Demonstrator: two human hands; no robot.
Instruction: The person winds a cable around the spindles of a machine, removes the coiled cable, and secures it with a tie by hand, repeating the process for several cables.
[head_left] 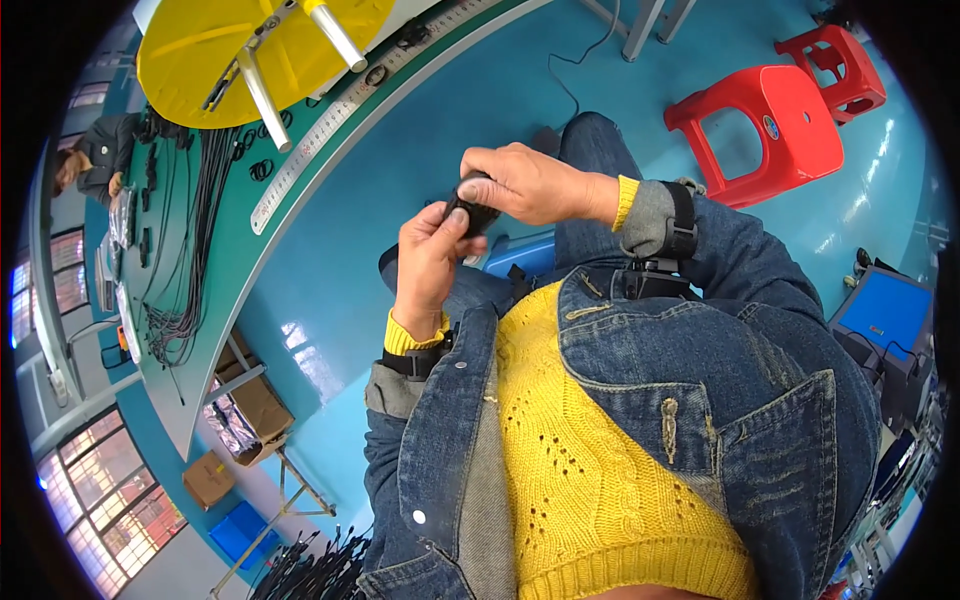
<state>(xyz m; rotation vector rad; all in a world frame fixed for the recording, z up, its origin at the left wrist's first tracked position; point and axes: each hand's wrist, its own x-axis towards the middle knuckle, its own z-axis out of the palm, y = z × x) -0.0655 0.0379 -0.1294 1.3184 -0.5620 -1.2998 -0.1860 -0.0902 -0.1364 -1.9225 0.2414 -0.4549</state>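
i see the left hand (425, 262) and the right hand (530, 185) together grasping a small black thing (480, 205), held off the table; it sits between thumbs and curled fingers, partly covered. this handling seems unfinished; what is done, i cannot tell. farther, black cables (212, 185) lie on the table (222, 290), beyond its curved edge, perhaps still left.

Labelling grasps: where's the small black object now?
Head view, upper middle: the small black object is held between the left hand and right hand, left of the red stools.
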